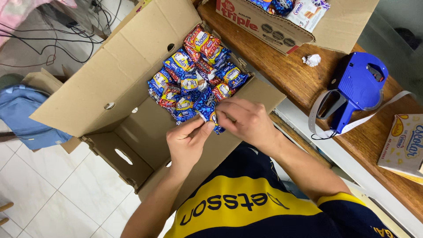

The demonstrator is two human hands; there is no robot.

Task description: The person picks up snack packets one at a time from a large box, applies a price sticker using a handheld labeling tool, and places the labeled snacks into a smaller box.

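Left hand (pixel 187 143) and right hand (pixel 246 119) both pinch one blue snack packet (pixel 210 115) with clenched fingers, just above the near edge of the cardboard box (pixel 119 70). Beyond: packet pile (pixel 194 77) inside the box. Far right: blue price labeller (pixel 357 86) on the counter (pixel 286 75).

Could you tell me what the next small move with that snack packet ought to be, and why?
Probably lower the blue snack packet onto the pile of packets in the cardboard box: both the left hand and right hand pinch it just above the box's near edge.
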